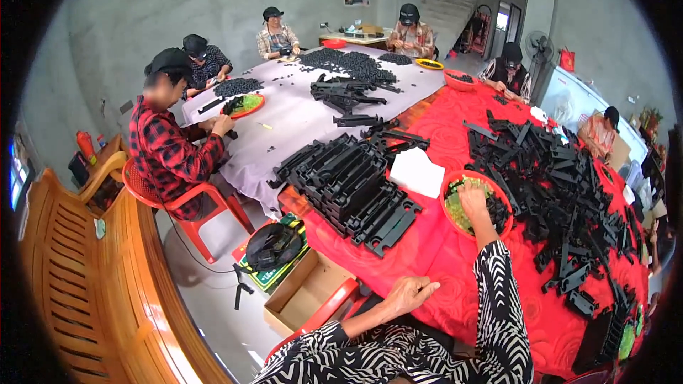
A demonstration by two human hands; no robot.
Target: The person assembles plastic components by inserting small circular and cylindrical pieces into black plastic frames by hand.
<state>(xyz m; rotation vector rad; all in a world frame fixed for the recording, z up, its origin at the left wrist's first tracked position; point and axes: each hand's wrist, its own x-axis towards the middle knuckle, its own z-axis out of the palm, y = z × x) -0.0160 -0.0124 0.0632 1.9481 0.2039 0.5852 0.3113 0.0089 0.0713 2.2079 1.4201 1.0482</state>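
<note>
My right hand (473,201) reaches into a round red basket (509,222) with a green lining. Small black parts (498,208) lie inside, beside the hand. Its fingers are bent together over the lining; what they hold, if anything, is too small to make out. Close to my body, over the red cloth, my left hand (413,294) is curled with the thumb pointing right. Whatever may be in its fingers is hidden. Ahead of it stands a stack of long black plastic pieces (348,185), and a white sheet (417,172) lies between the stack and the basket.
A large heap of black plastic pieces (555,178) covers the table's right side. Several people sit around the table, one in a red checked shirt (171,149) at the left. An open cardboard box (306,291) stands on the floor beside a red chair (324,316). A wooden bench (78,270) is at far left.
</note>
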